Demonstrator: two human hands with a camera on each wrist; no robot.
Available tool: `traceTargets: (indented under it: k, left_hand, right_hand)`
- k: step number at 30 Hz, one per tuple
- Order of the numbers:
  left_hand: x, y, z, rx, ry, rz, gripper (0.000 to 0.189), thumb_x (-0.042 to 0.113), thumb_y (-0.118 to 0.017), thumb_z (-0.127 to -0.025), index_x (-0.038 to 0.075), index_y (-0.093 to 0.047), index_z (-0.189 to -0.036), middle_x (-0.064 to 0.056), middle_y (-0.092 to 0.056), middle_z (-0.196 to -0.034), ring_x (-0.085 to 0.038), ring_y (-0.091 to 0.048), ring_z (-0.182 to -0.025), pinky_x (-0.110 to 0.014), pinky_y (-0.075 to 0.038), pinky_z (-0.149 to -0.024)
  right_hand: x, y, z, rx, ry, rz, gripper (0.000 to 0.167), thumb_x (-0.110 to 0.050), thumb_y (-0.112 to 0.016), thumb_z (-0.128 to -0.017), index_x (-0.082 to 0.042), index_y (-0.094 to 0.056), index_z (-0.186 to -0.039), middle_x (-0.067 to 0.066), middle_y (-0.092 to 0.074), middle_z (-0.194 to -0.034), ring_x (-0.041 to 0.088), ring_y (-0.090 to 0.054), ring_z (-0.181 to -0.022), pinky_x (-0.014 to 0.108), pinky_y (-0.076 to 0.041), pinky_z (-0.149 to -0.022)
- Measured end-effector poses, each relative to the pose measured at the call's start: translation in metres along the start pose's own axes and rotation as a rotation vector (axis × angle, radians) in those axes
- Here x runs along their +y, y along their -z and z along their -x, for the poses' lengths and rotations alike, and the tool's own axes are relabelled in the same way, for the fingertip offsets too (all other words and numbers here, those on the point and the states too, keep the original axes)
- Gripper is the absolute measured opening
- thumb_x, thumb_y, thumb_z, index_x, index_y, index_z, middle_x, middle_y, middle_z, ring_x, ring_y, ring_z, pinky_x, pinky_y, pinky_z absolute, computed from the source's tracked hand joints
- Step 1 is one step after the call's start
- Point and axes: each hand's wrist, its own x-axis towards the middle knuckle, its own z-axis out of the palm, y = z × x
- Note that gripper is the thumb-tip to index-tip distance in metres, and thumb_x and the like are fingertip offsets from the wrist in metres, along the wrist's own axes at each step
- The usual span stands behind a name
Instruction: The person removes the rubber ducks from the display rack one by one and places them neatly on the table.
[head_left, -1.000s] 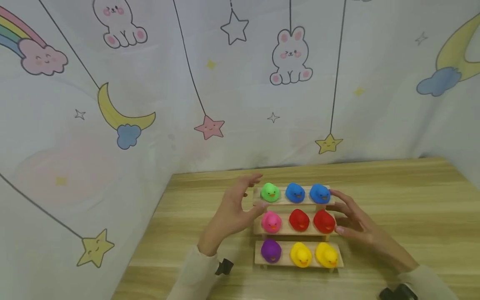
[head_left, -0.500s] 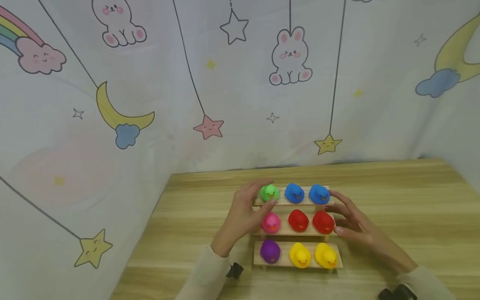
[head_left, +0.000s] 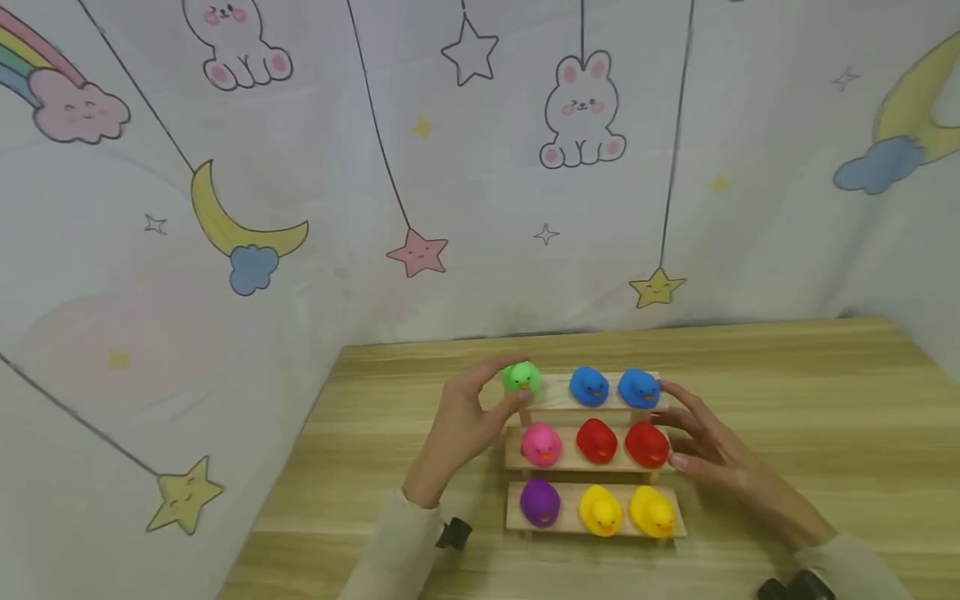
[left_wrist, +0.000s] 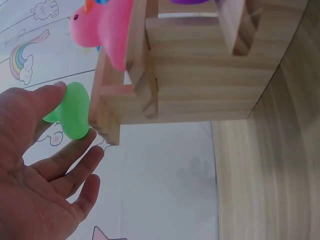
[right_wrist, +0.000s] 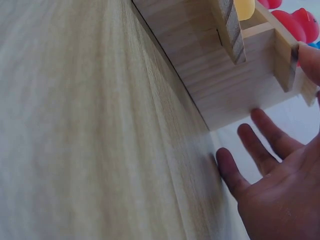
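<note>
My left hand (head_left: pixel 459 419) pinches a green rubber duck (head_left: pixel 522 377) between thumb and fingers, at the left end of the top step of a three-step wooden rack (head_left: pixel 555 393). In the left wrist view the green duck (left_wrist: pixel 76 111) is held just beside the end of the rack, between thumb and forefinger. My right hand (head_left: pixel 712 446) is at the rack's right end with its fingers spread and relaxed. The right wrist view has that thumb (right_wrist: pixel 310 61) against the end of a step. Two blue ducks (head_left: pixel 589 386) sit on the top step.
A pink duck (head_left: pixel 542 443) and two red ducks (head_left: pixel 597 441) stand on the middle step. The lowest step carries a purple duck (head_left: pixel 540 502) and two yellow ducks (head_left: pixel 601 511). A printed cloth (head_left: pixel 487 183) hangs behind the wooden table (head_left: pixel 795 400).
My left hand reached in around the green duck, took hold of it and drew it left from its place on the top step. The right hand stayed at the rack's right end.
</note>
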Motion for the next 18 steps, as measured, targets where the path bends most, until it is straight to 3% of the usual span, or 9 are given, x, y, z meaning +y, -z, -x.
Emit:
traceTargets:
  k: [8, 14, 18]
  left_hand:
    - [0.0, 0.013, 0.002, 0.005, -0.034, -0.011, 0.043, 0.018, -0.08, -0.098, 0.017, -0.07, -0.14, -0.003, -0.077, -0.136, -0.025, -0.07, -0.134, -0.05, -0.056, -0.115]
    - [0.004, 0.017, 0.001, 0.002, -0.045, -0.003, 0.045, 0.018, -0.08, -0.097, 0.018, -0.07, -0.141, -0.003, -0.077, -0.135, -0.021, -0.071, -0.131, -0.051, -0.056, -0.114]
    - [0.002, 0.019, 0.006, -0.008, -0.045, 0.011, 0.045, 0.017, -0.082, -0.095, 0.018, -0.071, -0.139, 0.0, -0.078, -0.133, -0.019, -0.073, -0.126, -0.047, -0.057, -0.112]
  right_hand:
    - [0.004, -0.004, -0.002, -0.006, 0.028, -0.001, 0.088, 0.003, -0.056, -0.101, -0.016, -0.009, -0.174, -0.011, -0.054, -0.16, -0.003, -0.054, -0.14, 0.021, -0.053, -0.107]
    - [0.003, -0.002, -0.002, -0.001, 0.041, 0.002, 0.088, 0.004, -0.056, -0.1, -0.013, -0.009, -0.173, -0.004, -0.055, -0.161, -0.003, -0.054, -0.14, 0.021, -0.052, -0.107]
    - [0.003, 0.0, -0.001, -0.002, 0.045, 0.004, 0.088, 0.005, -0.055, -0.1, -0.012, -0.009, -0.173, -0.009, -0.055, -0.16, -0.004, -0.054, -0.139, 0.02, -0.052, -0.107]
